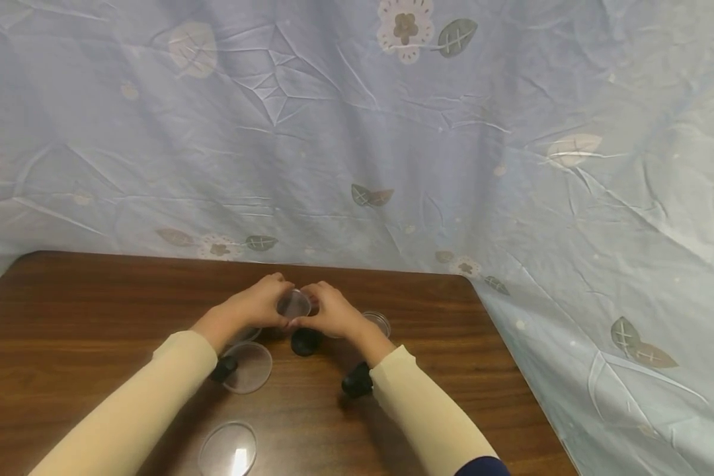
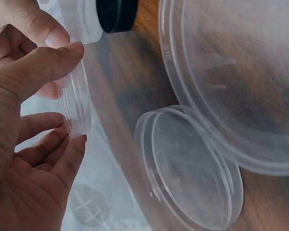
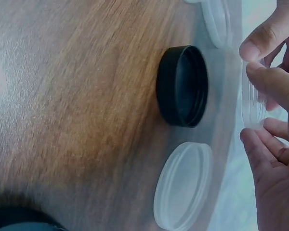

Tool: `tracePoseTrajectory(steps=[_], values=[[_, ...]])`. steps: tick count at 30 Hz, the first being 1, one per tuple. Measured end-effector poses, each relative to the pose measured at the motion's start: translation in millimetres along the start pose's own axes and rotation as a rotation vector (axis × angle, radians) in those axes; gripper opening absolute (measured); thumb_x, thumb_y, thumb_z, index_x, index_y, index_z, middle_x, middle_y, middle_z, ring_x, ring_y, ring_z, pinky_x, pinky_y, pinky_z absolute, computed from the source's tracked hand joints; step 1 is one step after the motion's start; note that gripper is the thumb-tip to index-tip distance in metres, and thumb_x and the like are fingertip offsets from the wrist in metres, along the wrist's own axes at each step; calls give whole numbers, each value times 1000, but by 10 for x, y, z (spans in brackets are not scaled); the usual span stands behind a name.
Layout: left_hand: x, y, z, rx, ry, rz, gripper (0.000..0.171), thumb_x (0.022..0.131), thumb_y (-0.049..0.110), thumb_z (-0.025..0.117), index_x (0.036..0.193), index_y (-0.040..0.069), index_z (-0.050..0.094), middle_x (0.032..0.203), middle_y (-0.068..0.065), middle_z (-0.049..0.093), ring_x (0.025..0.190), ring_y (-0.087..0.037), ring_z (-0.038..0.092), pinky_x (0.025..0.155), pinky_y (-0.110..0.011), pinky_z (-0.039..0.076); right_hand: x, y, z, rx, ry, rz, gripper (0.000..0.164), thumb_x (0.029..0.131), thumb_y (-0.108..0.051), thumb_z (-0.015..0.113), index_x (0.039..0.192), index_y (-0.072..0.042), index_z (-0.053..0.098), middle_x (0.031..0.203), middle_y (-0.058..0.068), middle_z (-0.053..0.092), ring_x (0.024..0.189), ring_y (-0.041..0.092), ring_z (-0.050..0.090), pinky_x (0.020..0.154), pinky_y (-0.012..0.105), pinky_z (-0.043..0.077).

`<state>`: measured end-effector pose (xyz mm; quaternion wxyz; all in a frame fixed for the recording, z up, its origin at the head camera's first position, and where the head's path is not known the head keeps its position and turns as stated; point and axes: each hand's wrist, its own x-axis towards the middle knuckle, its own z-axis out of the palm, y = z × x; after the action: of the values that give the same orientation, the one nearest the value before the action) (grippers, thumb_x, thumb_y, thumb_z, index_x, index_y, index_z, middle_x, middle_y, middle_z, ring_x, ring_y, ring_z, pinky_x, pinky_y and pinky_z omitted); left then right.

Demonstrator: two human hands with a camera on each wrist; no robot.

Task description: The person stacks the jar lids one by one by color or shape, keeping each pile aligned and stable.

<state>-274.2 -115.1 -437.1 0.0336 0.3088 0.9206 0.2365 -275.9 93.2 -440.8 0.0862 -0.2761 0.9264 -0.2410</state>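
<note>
Both hands hold one small clear round dish, resembling a petri dish [image 1: 294, 303], over the far part of the table. My left hand [image 1: 257, 305] pinches its left side, thumb on the near edge and fingers on the far edge. On the other side my right hand [image 1: 334, 313] grips it the same way, and the thumb tips meet. The wrist views show the dish [image 2: 78, 103] edge-on, with several thin rims along its side. Just nearer than the hands lies a round black cap [image 1: 305, 342], its hollow side showing in the right wrist view.
Clear round dishes or lids lie on the brown wooden table [image 1: 95, 304]: one large [image 1: 250, 367], one nearer the front [image 1: 229, 449], one right of the right hand [image 1: 377, 322]. Black round pieces sit beside the left sleeve [image 1: 223, 368] and right sleeve [image 1: 357, 381]. A patterned curtain [image 1: 333, 132] hangs behind.
</note>
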Motion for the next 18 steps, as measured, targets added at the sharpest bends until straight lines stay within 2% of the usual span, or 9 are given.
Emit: tracePoseTrajectory(steps=[7, 13, 18], values=[[-195, 73, -110, -27, 63, 31, 77, 81, 15, 87, 142, -16, 53, 128, -27, 60, 116, -38, 60, 99, -52, 56, -100, -129, -79, 41, 19, -45, 68, 91, -33, 83, 146, -4, 56, 131, 13, 60, 122, 27, 65, 105, 34, 57], [-440, 171, -181, -58, 106, 41, 77, 84, 17, 86, 147, -12, 50, 135, -27, 59, 123, -41, 59, 101, -55, 56, -225, -275, -120, 70, 18, -77, 68, 91, -33, 83, 146, -4, 55, 133, 12, 60, 124, 25, 65, 105, 31, 57], [-683, 255, -179, -78, 152, 59, 77, 85, 15, 86, 148, -10, 50, 137, -25, 58, 124, -41, 60, 99, -54, 58, -381, -407, -131, 73, 8, -119, 67, 91, -34, 83, 145, -5, 56, 135, 10, 60, 123, 23, 64, 106, 32, 56]])
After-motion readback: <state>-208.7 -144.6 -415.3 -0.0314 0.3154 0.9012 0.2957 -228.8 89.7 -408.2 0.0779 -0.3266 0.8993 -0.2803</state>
